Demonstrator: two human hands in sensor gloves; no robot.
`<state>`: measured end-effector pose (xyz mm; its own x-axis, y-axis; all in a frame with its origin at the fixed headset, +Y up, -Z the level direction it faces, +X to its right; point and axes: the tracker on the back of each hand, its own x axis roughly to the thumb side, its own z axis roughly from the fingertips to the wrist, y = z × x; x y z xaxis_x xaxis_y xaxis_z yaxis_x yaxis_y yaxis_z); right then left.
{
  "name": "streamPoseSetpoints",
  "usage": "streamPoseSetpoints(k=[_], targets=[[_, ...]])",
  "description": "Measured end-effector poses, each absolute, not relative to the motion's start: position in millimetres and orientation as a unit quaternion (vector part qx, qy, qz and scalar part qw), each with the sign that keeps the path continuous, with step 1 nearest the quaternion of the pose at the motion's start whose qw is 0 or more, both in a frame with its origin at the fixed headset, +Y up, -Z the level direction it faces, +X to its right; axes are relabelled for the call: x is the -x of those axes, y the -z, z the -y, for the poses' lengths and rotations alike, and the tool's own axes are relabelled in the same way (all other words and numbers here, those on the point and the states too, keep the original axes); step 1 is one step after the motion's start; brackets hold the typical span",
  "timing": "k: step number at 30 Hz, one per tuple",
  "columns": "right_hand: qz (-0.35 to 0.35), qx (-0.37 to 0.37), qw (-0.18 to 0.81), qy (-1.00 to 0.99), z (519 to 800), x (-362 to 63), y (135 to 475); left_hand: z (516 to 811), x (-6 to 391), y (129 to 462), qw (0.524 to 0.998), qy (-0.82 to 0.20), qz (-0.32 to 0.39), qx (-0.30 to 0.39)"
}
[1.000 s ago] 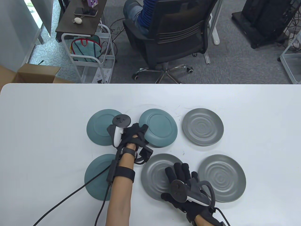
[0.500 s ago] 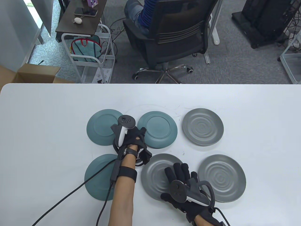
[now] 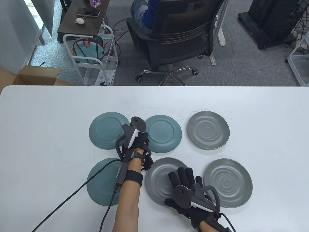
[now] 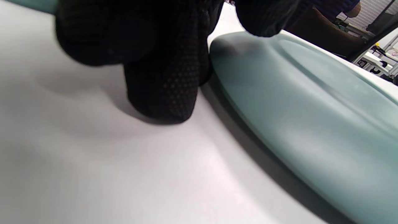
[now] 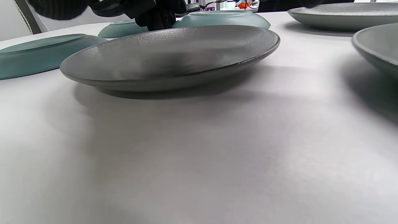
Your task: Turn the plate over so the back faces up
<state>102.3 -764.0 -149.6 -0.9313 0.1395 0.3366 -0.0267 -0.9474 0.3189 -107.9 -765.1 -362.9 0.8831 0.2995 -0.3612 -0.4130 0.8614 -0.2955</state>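
Six plates lie on the white table. Three teal ones are back up: the back-left plate, the back-middle plate and the front-left plate. Three grey ones are face up: the back-right plate, the front-middle plate and the front-right plate. My left hand is at the left rim of the back-middle teal plate. In the left wrist view a fingertip rests on the table beside that plate's rim, and the plate lies flat. My right hand rests with spread fingers on the front-middle grey plate.
An office chair with a seated person stands beyond the table's far edge. A trolley and a cardboard box stand at the back left. A cable trails from my left forearm over the front-left plate.
The back-middle teal plate, tilted up in my left hand a second ago, now lies flat, back up. My left hand has rolled to the right at its rim. My right hand has not moved.
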Motion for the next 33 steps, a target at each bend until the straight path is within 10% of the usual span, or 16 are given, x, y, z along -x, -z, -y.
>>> streamPoseSetpoints(k=[14, 33], targets=[[-0.156, -0.182, 0.040, -0.970, 763.9, -101.0, 148.2, 727.9, 103.5, 338.4, 0.983, -0.099, -0.033, 0.152], [-0.154, -0.166, 0.038, -0.973, 764.2, -107.0, 149.5, 714.8, 159.7, 193.5, 0.987, 0.043, 0.131, 0.085]])
